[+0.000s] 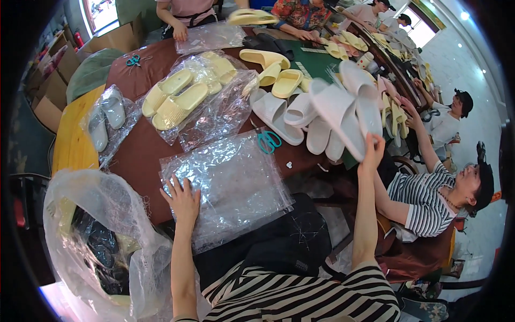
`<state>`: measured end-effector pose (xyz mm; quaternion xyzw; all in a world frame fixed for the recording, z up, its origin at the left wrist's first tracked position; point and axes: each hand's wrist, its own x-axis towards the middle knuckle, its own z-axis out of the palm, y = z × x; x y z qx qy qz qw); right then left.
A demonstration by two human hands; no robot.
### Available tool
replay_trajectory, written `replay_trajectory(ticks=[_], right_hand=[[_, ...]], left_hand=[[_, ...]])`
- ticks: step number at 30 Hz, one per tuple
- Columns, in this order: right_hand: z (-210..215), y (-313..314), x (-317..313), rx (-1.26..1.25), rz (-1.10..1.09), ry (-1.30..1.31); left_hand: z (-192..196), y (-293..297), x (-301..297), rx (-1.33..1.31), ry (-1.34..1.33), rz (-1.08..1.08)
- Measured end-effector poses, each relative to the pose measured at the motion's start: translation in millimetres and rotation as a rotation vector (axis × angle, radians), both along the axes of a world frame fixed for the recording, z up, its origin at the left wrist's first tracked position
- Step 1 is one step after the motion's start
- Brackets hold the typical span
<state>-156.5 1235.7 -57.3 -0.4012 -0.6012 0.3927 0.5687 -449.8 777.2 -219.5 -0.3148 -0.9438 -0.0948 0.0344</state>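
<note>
Nearest, at the lower left, a translucent white sack (102, 185) stands open beside the table (140, 163), with dark, plastic-wrapped contents inside. To its right, the left hand (183, 199) lies on flat clear plastic bags (236, 182), its fingers spread wide. Farther right, the right hand (371, 155) holds a pair of light grey slippers (340, 115) above the table's right side, its fingers pinched narrow on their near ends; the nearer slipper is blurred. This raised pair screens part of the surface behind it.

At the far edge of the bags, teal-handled scissors (269, 141) occupy the space before a group of loose grey slippers (276, 115). A co-worker in a striped shirt (429, 206) sits close on the right, one arm extended toward more footwear.

Beyond the bags, yellow slippers (179, 99) rest on crumpled clear film; to their left, a grey pair in a clear bag (107, 115) lies near the table's edge. Behind the loose grey footwear are further yellow slippers (273, 61). Farthest off, a second pair of teal scissors (133, 60) lies at the left, and a person in a pink top (188, 8) stands across the table.
</note>
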Motion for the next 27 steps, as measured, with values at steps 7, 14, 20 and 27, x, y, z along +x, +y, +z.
replay_trajectory(ticks=[7, 14, 20, 27], right_hand=[[-35, 97, -101, 0.061, 0.036, -0.377], [-58, 36, -101, 0.371, 0.058, -0.638], [-67, -185, -174, 0.532, 0.848, -0.685], [-170, -217, -190, 0.59, 0.942, -1.037]], left_hand=[[7, 10, -5, 0.12, -0.181, 0.069], [5, -1, 0, 0.117, 0.061, -0.002], [7, -11, 9, 0.169, -0.034, 0.027], [-16, -21, 18, 0.238, 0.002, -0.036]])
